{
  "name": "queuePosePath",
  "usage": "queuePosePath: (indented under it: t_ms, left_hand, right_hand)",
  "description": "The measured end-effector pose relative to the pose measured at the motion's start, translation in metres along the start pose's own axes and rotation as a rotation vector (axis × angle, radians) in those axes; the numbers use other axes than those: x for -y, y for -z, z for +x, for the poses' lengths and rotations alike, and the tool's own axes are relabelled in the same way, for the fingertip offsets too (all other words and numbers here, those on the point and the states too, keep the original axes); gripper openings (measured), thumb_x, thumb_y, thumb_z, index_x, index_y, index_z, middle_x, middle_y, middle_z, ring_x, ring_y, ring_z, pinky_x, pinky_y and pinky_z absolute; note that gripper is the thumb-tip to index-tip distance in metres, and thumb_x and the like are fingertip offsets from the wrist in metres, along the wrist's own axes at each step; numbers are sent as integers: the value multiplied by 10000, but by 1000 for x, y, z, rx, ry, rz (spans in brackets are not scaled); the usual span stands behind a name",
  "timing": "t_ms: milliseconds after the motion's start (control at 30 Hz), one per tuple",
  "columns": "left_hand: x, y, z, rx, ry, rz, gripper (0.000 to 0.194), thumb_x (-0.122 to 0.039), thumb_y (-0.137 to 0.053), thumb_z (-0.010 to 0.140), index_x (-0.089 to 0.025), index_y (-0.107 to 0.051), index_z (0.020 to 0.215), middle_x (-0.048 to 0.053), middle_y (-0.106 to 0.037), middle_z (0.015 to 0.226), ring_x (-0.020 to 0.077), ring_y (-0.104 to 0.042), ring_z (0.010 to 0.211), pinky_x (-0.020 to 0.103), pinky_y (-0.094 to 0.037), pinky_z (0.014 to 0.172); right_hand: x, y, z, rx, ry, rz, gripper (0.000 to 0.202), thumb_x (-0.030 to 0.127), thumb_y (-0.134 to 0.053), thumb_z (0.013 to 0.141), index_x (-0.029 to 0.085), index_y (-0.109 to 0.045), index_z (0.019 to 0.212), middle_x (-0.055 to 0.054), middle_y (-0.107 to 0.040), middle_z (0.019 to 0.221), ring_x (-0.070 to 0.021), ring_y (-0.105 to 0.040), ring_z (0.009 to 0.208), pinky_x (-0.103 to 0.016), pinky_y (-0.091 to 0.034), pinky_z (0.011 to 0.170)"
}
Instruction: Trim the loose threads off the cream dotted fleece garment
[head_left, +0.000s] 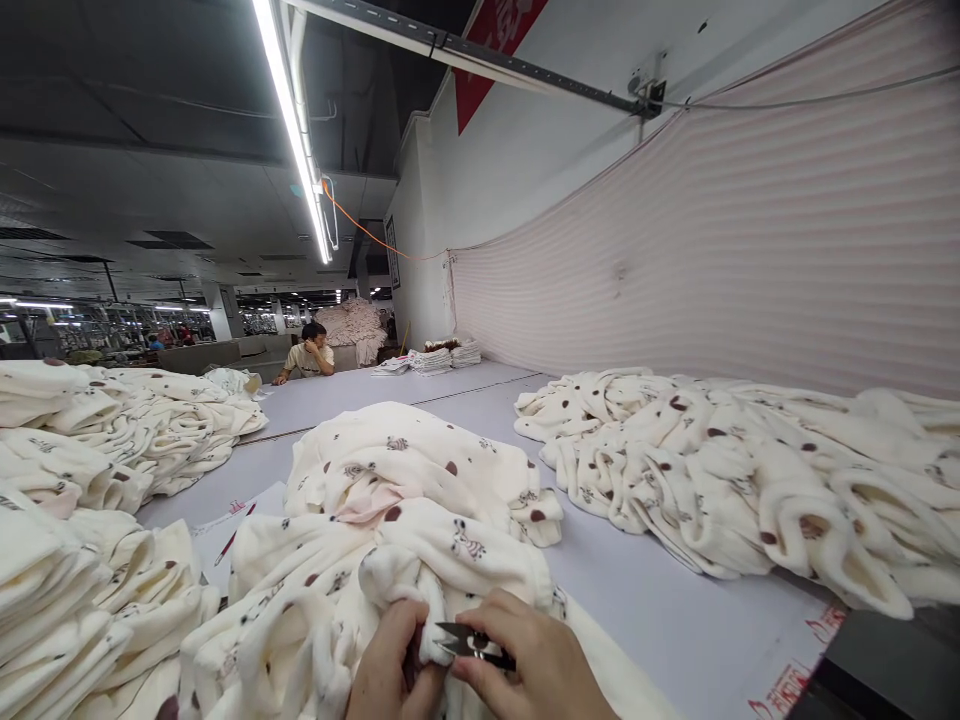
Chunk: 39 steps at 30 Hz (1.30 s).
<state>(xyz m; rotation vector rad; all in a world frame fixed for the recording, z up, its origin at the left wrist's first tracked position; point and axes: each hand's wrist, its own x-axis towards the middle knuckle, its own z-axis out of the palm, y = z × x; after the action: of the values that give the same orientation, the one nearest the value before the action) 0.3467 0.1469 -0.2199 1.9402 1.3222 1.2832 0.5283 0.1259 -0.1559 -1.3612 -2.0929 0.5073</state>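
Cream fleece garments with brown dots and small printed animals (405, 455) lie in a heap before me. My left hand (396, 665) pinches a folded edge of the nearest garment (431, 600) at the bottom centre. Just right of it, my right hand (529, 655) is closed around small black thread snips (480, 645). The snips' pointed blades face left and meet the cream fabric beside my left fingers. Whether a thread lies between the blades is too small to tell.
Garment piles stand at the left (67, 560) and right (720, 460). A pen (229, 540) lies on paper at the left. Folded stacks (431, 360) and a seated person (309, 355) are at the table's far end. A dark box (885, 670) sits bottom right.
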Motion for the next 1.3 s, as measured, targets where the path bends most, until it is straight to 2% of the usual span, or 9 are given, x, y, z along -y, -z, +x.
queuePosePath:
  t_ms: [200, 367, 467, 600, 767, 867, 967, 1067, 1300]
  left_hand:
    - [3, 0, 2, -16, -18, -21, 91, -270, -553, 760, -211, -602, 809, 3, -552, 722, 191, -509, 659, 280, -363, 613]
    - [5, -5, 1, -50, 7, -37, 103, -272, -591, 722, -213, -591, 806, -15, -538, 676, 177, -484, 606, 267, -361, 574]
    - [0, -5, 2, -93, 0, -49, 104, -304, -635, 727, -219, -582, 757, -24, -501, 647, 164, -459, 584, 260, -360, 563]
    - [-5, 13, 9, -77, -108, -262, 177, -395, -617, 796, -222, -601, 762, 23, -587, 827, 198, -541, 813, 281, -405, 768]
    - [-3, 40, 25, 252, 351, -652, 275, -442, -679, 776, -221, -679, 940, 0, -646, 809, 173, -569, 831, 257, -424, 759]
    - [-3, 46, 30, 344, 550, -826, 278, -401, -727, 740, -191, -721, 923, 27, -690, 771, 170, -608, 745, 279, -460, 716]
    - [-6, 45, 29, 326, 578, -948, 284, -361, -759, 709, -189, -725, 933, 39, -701, 739, 181, -627, 684, 288, -487, 620]
    - [-13, 44, 27, 344, 635, -1037, 226, -311, -712, 761, -216, -715, 967, 25, -698, 708, 191, -632, 629, 297, -494, 533]
    - [-22, 56, 26, 350, 600, -1087, 204, -133, -665, 758, -126, -746, 945, 59, -738, 733, 160, -659, 698, 252, -489, 733]
  right_hand:
    - [-6, -7, 4, -106, -20, 82, 170, 327, -579, 853, 297, -745, 862, -10, -703, 847, -214, -658, 816, -274, -436, 692]
    - [-14, -35, 2, -198, -94, 312, 211, 321, -670, 716, 232, -690, 906, -26, -703, 869, -218, -639, 791, -274, -460, 692]
    - [-15, -45, 3, -247, -65, 369, 116, 284, -584, 763, 209, -659, 811, -22, -678, 778, -202, -618, 719, -255, -440, 606]
    - [-19, -39, 11, -347, 38, 323, 115, 206, -516, 800, 215, -631, 791, -11, -662, 764, -196, -613, 735, -257, -434, 641]
    - [-23, -25, 33, -430, 60, 80, 279, 45, -449, 701, 218, -597, 862, -23, -647, 845, -209, -606, 795, -284, -414, 692]
    - [-22, -18, 40, -441, -8, 101, 223, 57, -452, 710, 217, -567, 814, -15, -649, 814, -207, -607, 768, -287, -419, 677]
    - [-17, -19, 31, -414, -35, 195, 51, 208, -515, 802, 233, -540, 764, 8, -644, 759, -184, -605, 709, -259, -438, 633]
    - [-11, -31, 19, -387, -69, 243, 103, 329, -613, 767, 248, -551, 784, 13, -650, 765, -188, -594, 686, -262, -430, 617]
    - [-11, -36, 27, -332, -61, 86, 194, 71, -495, 707, 231, -562, 795, 6, -637, 810, -181, -601, 750, -258, -420, 667]
